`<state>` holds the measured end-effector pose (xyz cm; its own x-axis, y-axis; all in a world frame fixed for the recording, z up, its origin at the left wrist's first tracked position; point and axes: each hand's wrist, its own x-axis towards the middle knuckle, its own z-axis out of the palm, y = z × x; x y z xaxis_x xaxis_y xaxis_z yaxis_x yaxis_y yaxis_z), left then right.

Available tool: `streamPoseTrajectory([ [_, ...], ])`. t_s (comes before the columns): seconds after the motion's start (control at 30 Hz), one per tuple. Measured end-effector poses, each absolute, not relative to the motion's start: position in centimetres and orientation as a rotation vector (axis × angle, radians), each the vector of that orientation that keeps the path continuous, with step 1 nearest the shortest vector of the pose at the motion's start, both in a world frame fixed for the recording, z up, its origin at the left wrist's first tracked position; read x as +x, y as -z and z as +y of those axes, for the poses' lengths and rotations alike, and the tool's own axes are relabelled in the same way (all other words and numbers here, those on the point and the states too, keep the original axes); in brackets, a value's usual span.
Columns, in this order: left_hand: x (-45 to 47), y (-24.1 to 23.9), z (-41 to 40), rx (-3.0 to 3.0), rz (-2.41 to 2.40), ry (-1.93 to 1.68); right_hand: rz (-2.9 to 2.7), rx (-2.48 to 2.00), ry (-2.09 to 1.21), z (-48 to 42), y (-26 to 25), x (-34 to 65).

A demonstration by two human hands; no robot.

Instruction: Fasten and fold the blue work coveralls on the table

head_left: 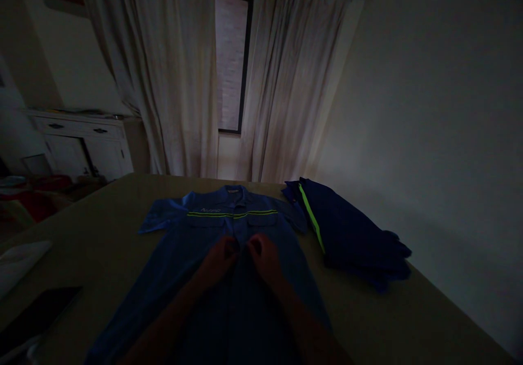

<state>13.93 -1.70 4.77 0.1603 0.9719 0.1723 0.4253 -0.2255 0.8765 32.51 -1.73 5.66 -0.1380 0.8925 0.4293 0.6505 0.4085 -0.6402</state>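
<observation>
A blue short-sleeved work shirt (204, 234) lies face up and spread out, its collar away from me. Two yellow-green stripes cross its chest above two flap pockets. Over the front placket, just below the chest pockets, my left hand (223, 253) pinches the cloth from the left side. My right hand (263, 250) pinches it from the right, a small gap from the left one. Both sets of fingers are curled closed on the shirt front. Dim light hides whether a button is between the fingertips.
Folded dark blue clothing (351, 234) with a yellow-green stripe lies right of the shirt, near the wall. A dark flat object (38, 316) and a white item (20, 261) rest at the left on the brownish table (102, 223). Curtains, a window and a white cabinet (85, 141) stand beyond.
</observation>
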Motion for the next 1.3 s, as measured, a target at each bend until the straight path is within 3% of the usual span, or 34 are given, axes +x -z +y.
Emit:
streamPoseTrajectory([
  [0.1, 13.9, -5.4, -2.5, 1.927, 1.403, -0.766, -1.869, -1.239, -0.457, -2.3, -7.4, 33.0],
  [0.27, 13.8, -7.0, -4.3, 1.902, 1.096, -0.535, -2.192, -1.113, -0.750, -6.7, -10.5, 34.5],
  [0.43, 13.3, -6.8, -4.8, 1.719, 1.051, -0.369, -2.434, -1.170, -0.741, -10.3, -8.7, 34.3],
  [0.6, 13.5, -6.4, -4.3, 1.800, 1.243, -0.520, -2.387, -1.251, -0.559, -10.2, -6.9, 33.2],
  [0.83, 13.5, -6.0, -3.5, 1.633, 1.186, -0.472, -2.280, -1.262, -0.384, -10.1, -6.5, 32.8],
  [1.07, 15.0, -5.1, -3.5, 1.894, 1.397, -0.731, -2.253, -1.218, -0.568, -9.1, -6.2, 33.2],
  [1.3, 14.9, -5.9, -3.0, 1.483, 1.104, -0.797, -2.004, -1.277, -0.566, -9.0, -6.9, 33.4],
])
